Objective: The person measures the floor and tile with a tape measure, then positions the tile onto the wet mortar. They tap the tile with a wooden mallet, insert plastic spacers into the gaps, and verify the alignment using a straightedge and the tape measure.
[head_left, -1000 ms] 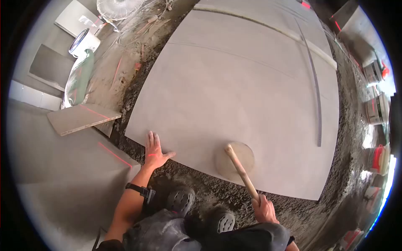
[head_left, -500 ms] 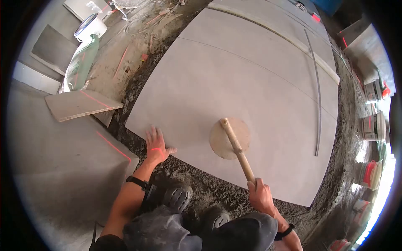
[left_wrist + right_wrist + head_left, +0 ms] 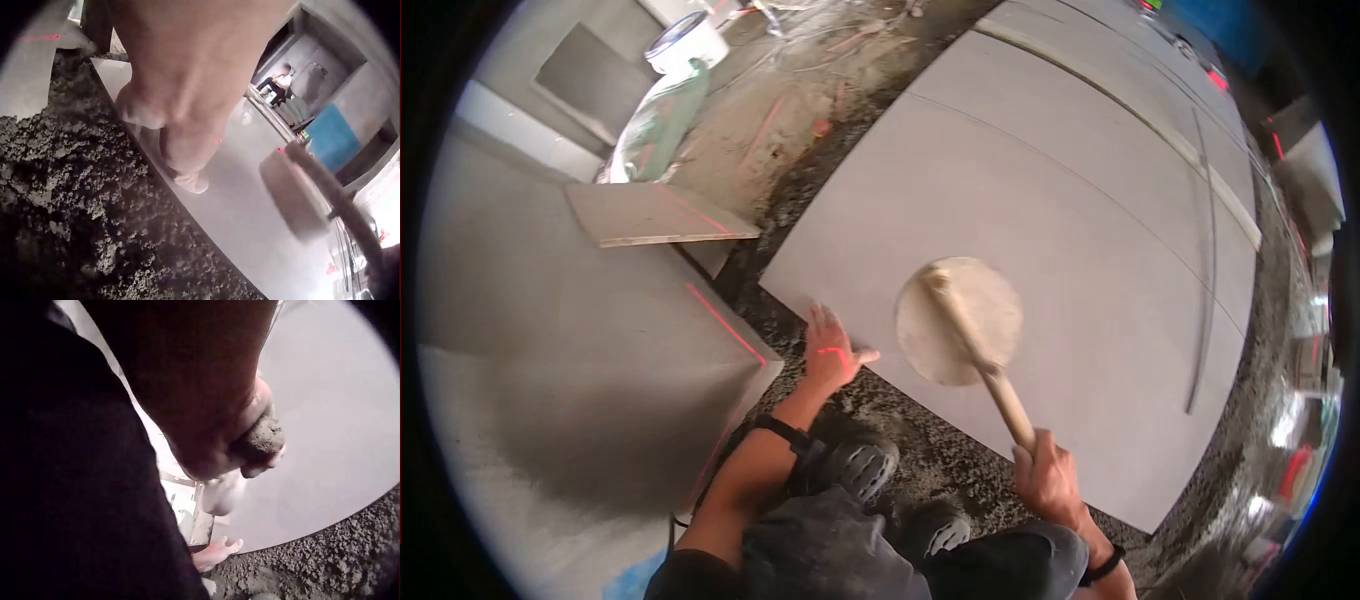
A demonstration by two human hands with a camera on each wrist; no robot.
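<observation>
A large grey slab [image 3: 1050, 230] lies over dark, crumbly mortar [image 3: 920, 420]. The left hand [image 3: 833, 350] rests near the slab's corner, fingers straight on its surface and thumb out to the side. Round the wooden handle [image 3: 1005, 395] of a mallet, the right hand [image 3: 1050, 478] is curled at the lower end. The mallet's round, pale head [image 3: 1000, 310] is over the near part of the slab; in the left wrist view the head [image 3: 294, 197] appears tilted above the surface. The handle's dirty end [image 3: 265, 434] pokes out of the right fist [image 3: 231, 437] in the right wrist view.
Left of the slab lie a board [image 3: 655, 213] and a large grey panel [image 3: 580, 340]; a white bucket [image 3: 690, 45] stands behind. A thin strip [image 3: 1208, 250] lies on the slab's right part. A seated person [image 3: 281, 83] is in the background.
The mallet head has moved away from the slab's near edge and looks larger, with the right hand still gripping the handle. The left hand stays by the corner. The head view has shifted.
</observation>
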